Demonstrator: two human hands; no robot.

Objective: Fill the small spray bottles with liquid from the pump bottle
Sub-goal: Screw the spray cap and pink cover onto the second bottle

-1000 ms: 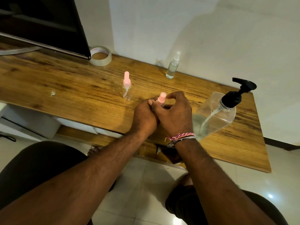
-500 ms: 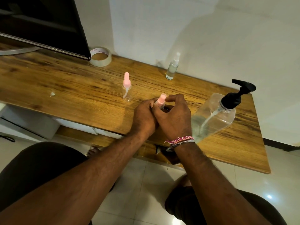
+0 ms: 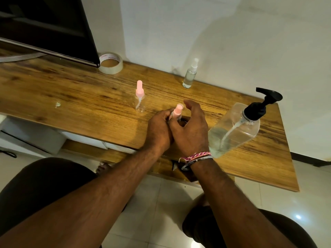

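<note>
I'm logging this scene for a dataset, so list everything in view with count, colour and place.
Pump bottle: 1, clear with black pump, desk right.
Pink-top bottles: 2, clear; one standing mid-desk, one held.
White-top bottle: 1, clear, by wall.
Tape roll: 1, whitish, desk back.
Monitor: 1, black, back left.
Desk: 1, brown wood.
Left hand: grips held bottle.
Right hand: fingers above the pink top; bands on wrist.

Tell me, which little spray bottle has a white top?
The far spray bottle by the wall. The standing bottle and the held bottle have pink tops.
</note>
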